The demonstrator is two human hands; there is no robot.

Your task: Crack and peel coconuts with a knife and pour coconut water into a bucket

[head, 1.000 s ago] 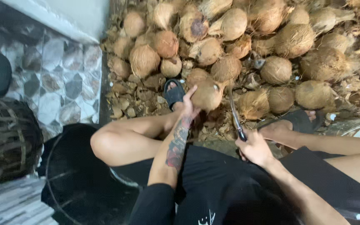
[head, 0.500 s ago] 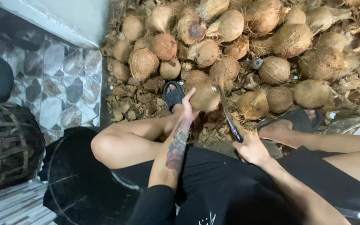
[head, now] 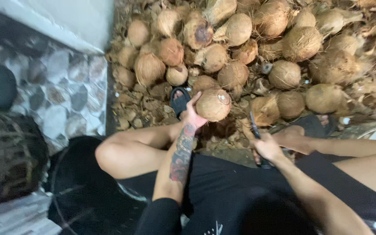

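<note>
My left hand [head: 193,114] grips a round husked coconut [head: 214,104] from its left side, holding it up in front of my knees. My right hand [head: 267,147] is closed around the dark handle of a knife [head: 255,129], blade pointing up and away, a short gap to the right of that coconut. I sit with legs apart, a black sandal [head: 180,101] on my left foot just behind the held coconut. My right foot [head: 299,135] lies beside the knife hand.
A big heap of brown coconuts [head: 257,48] fills the ground ahead, with husk scraps [head: 142,106] at its left edge. A black tub [head: 83,191] stands by my left knee, a woven basket [head: 5,156] further left, on patterned tiles [head: 62,82].
My left hand has lifted the coconut slightly and turned it. The knife in my right hand has dropped a little lower and further from the coconut.
</note>
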